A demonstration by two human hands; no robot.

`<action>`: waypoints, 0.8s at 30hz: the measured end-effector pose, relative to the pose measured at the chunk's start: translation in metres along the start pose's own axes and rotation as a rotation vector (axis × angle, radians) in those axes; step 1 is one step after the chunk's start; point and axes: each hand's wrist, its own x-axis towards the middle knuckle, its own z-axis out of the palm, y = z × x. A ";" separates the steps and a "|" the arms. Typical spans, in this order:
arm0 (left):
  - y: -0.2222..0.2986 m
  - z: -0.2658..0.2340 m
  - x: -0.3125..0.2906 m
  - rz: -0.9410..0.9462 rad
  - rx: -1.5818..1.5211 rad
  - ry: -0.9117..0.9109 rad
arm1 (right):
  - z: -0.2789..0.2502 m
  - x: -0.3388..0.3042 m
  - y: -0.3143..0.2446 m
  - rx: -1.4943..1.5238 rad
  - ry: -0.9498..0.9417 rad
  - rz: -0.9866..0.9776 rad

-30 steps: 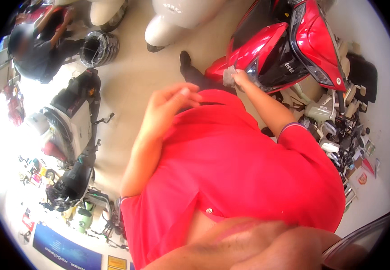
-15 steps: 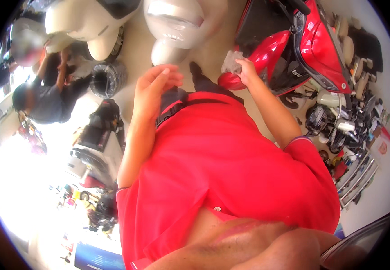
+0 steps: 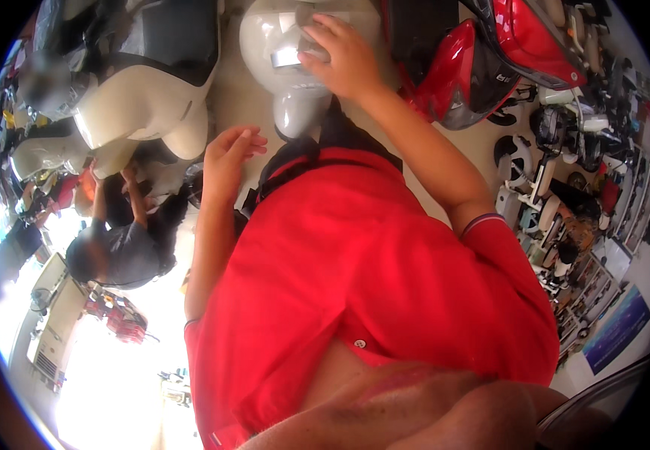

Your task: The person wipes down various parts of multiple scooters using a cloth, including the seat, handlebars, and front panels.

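Observation:
In front of me stands a silver-grey scooter (image 3: 261, 37) with a rounded front and a front fender (image 3: 295, 112) below. My right hand (image 3: 343, 60) reaches up over this scooter's front, beside a shiny light-coloured strip. Its fingers press a crumpled grey cloth (image 3: 304, 13) against the bodywork; most of the cloth is hidden under the fingertips. My left hand (image 3: 227, 161) hangs in the air left of my waist, its fingers loosely bent and apart, with nothing in them. It touches nothing.
A red scooter (image 3: 456, 67) stands close on the right, a cream one (image 3: 137, 105) on the left. Beyond the cream scooter, a person in a dark shirt (image 3: 126, 251) crouches with arms reaching toward it. Several parked two-wheelers (image 3: 546, 187) crowd the far right.
My right hand has moved left with the cloth, from beside the red scooter onto the silver-grey scooter's front. My left hand has lowered slightly. The whole view has shifted.

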 end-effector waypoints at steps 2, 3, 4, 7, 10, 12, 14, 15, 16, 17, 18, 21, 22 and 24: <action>0.005 -0.005 0.003 -0.008 -0.016 0.003 | 0.007 0.014 -0.006 -0.182 -0.108 -0.144; 0.004 -0.009 0.004 -0.008 -0.010 0.002 | 0.014 0.021 -0.007 -0.180 -0.104 -0.140; 0.001 -0.010 0.008 -0.019 -0.015 -0.015 | 0.020 0.031 -0.008 -0.191 -0.310 -0.161; -0.001 -0.007 0.010 -0.043 -0.005 -0.030 | 0.019 0.049 -0.027 -0.210 -0.740 -0.088; -0.002 -0.003 0.004 -0.082 -0.069 -0.018 | 0.026 0.037 -0.018 -0.113 -0.680 -0.181; -0.001 -0.010 0.002 -0.092 -0.011 0.006 | 0.012 0.022 -0.018 0.003 -0.491 -0.213; -0.015 -0.016 0.002 -0.074 -0.066 0.051 | -0.010 0.011 -0.014 0.163 -0.271 -0.195; -0.022 -0.021 0.001 -0.074 -0.075 0.066 | -0.023 0.011 -0.012 0.217 -0.241 -0.147; -0.022 -0.021 0.000 -0.085 -0.078 0.137 | -0.037 0.010 -0.008 0.228 -0.191 0.012; -0.023 -0.023 -0.001 -0.102 -0.079 0.211 | -0.049 0.009 -0.005 0.242 -0.144 0.174; -0.029 -0.026 0.001 -0.105 -0.095 0.236 | -0.062 0.012 -0.004 0.281 -0.122 0.425; -0.020 -0.017 0.008 -0.134 -0.079 0.249 | -0.087 0.033 -0.005 0.418 0.192 0.582; -0.018 -0.012 0.012 -0.132 -0.079 0.257 | -0.092 0.045 -0.005 0.387 0.286 0.432; -0.014 -0.001 0.021 -0.100 -0.043 0.144 | -0.092 0.069 0.004 0.323 0.417 0.062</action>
